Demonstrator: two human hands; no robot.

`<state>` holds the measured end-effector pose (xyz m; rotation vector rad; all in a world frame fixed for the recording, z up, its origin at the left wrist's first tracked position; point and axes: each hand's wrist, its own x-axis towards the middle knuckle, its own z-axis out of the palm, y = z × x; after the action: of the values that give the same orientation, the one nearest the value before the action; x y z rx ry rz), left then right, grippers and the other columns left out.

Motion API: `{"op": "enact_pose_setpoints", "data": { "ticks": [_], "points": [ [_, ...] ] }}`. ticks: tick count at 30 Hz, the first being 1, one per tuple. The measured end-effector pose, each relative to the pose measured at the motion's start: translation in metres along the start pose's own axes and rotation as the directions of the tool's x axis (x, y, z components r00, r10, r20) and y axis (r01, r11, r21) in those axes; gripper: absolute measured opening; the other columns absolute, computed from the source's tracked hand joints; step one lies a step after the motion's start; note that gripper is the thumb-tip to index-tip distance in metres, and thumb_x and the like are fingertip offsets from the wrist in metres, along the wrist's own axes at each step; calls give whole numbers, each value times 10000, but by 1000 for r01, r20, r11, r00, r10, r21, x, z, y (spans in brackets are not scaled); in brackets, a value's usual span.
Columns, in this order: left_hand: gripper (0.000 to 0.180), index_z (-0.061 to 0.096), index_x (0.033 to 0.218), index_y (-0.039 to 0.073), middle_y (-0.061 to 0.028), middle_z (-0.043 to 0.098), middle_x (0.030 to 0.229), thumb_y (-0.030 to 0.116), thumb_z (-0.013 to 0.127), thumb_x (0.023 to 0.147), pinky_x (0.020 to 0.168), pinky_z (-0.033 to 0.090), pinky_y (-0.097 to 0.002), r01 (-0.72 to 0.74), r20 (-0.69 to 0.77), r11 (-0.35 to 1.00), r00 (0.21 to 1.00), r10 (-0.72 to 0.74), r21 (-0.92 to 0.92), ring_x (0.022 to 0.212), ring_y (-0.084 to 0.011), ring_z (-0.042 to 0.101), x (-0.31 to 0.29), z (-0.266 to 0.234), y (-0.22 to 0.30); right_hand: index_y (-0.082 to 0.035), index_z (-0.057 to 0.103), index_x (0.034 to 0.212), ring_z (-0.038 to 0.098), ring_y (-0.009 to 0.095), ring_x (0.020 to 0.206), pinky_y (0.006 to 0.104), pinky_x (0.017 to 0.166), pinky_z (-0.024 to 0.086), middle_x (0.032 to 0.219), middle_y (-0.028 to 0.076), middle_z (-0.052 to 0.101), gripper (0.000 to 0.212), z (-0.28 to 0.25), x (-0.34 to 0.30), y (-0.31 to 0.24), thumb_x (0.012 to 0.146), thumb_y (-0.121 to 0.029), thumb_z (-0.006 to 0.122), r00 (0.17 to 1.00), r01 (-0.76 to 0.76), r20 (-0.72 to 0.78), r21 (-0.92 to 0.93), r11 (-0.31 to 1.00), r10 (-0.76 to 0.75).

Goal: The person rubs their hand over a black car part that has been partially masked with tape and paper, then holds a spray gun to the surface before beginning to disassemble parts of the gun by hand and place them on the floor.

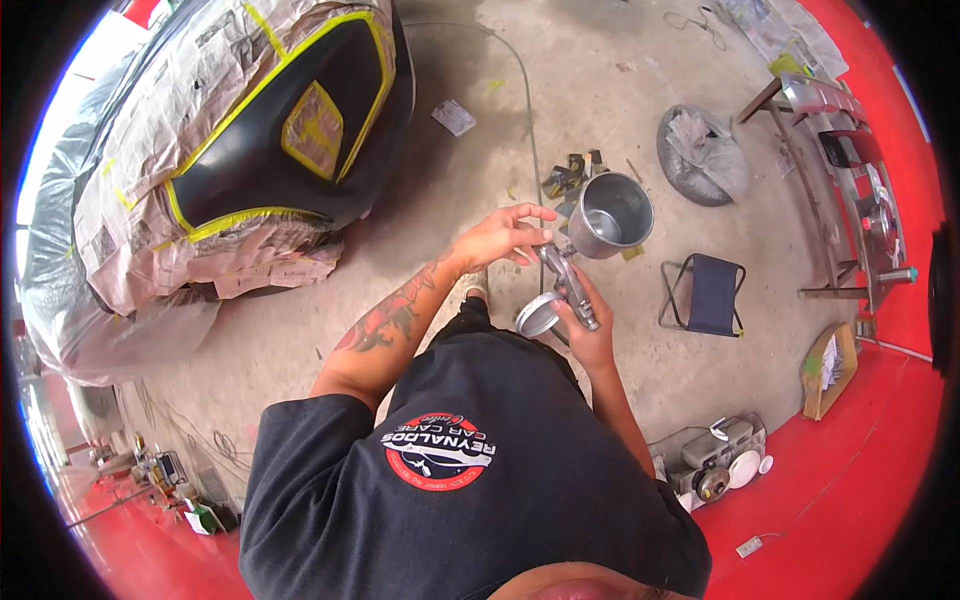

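My right hand (590, 330) grips a metal spray gun (568, 280) in front of my torso. A grey metal cup (605, 230) stands beyond the gun and seems joined to it. Its open mouth shows a bare-looking inside. Beside the gun's lower end, a round whitish lid (539, 316) rests by my right fingers; whether they hold it too is hard to see. My left hand (500, 238) reaches over from the left with fingers stretched and apart. Its fingertips are at the gun's upper end, touching or very close to it.
A car part masked with paper and yellow tape (270, 130) fills the left. A hose (530, 110) crosses the concrete floor. Dark scraps (568, 178) lie behind the cup. To the right are a folding stool (708, 293), a plastic-covered tire-like ring (695, 160) and a metal rack (850, 190).
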<state>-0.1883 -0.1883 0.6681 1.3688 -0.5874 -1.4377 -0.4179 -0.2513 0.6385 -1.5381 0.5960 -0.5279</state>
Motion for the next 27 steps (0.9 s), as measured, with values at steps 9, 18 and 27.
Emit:
{"op": "enact_pose_setpoints", "data": {
  "ticks": [9, 18, 27],
  "points": [
    [472, 563, 1333, 80, -6, 651, 1019, 356, 679, 968, 754, 548, -252, -32, 42, 997, 999, 35, -64, 801, -89, 634, 0, 2, -11, -42, 553, 1408, 659, 140, 979, 290, 884, 516, 1155, 96, 696, 551, 2, -3, 1, 880, 6, 699, 1000, -13, -14, 14, 1000, 13],
    [474, 534, 1361, 79, -5, 641, 987, 322, 657, 974, 762, 550, -269, -16, 13, 1000, 1000, 16, 10, 850, -101, 624, 4, 6, -14, -32, 548, 1410, 652, 135, 992, 285, 891, 513, 1167, 89, 695, 546, 1, -2, -2, 885, -5, 697, 1000, -26, -11, 13, 1000, 26],
    [479, 512, 1381, 71, -41, 659, 963, 279, 664, 978, 707, 554, -253, 59, -29, 998, 998, -58, 7, 785, -108, 643, 6, 3, -16, -33, 549, 1410, 618, 111, 971, 270, 900, 494, 1067, 59, 673, 569, 2, -2, -11, 871, -5, 730, 996, -95, 11, 52, 994, 94]
  ]
}}
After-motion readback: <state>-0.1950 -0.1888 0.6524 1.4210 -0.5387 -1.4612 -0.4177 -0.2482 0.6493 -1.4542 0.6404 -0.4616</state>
